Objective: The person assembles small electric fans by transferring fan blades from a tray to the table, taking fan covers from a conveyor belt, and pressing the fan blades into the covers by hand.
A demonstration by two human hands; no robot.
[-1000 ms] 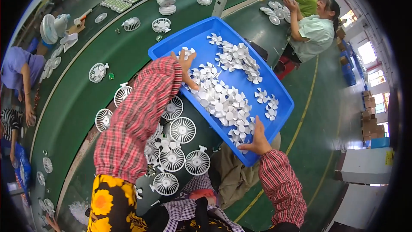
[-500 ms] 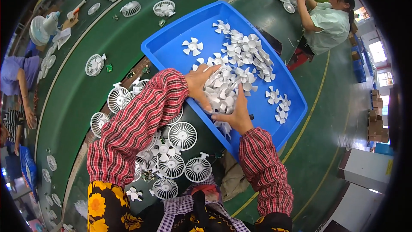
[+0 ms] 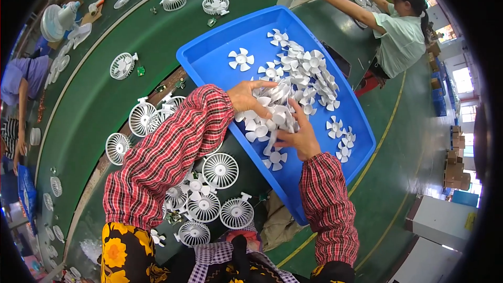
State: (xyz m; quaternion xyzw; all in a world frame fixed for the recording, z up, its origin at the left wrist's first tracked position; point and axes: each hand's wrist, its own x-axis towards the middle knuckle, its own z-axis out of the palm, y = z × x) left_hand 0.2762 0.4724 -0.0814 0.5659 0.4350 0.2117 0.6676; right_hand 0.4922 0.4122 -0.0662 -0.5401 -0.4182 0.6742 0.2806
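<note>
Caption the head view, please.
Left hand and right hand cup white fan blades in a blue tray beside round grilles.

Head-worn left fisheye; downward-facing, close above the blue tray

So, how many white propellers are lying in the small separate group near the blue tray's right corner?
3: the first propeller at the group's upper left, the second propeller at its right, the third propeller lowest. Others may hide underneath.

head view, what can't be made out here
All in the head view:
White fan blades: lowest ones hidden by those above.
Blue tray: underside hidden by the tray itself.
Left hand: palm hidden by its back.
Green circuit boards: components too small.
Person in purple: partly cut off by picture's left rim.
</note>
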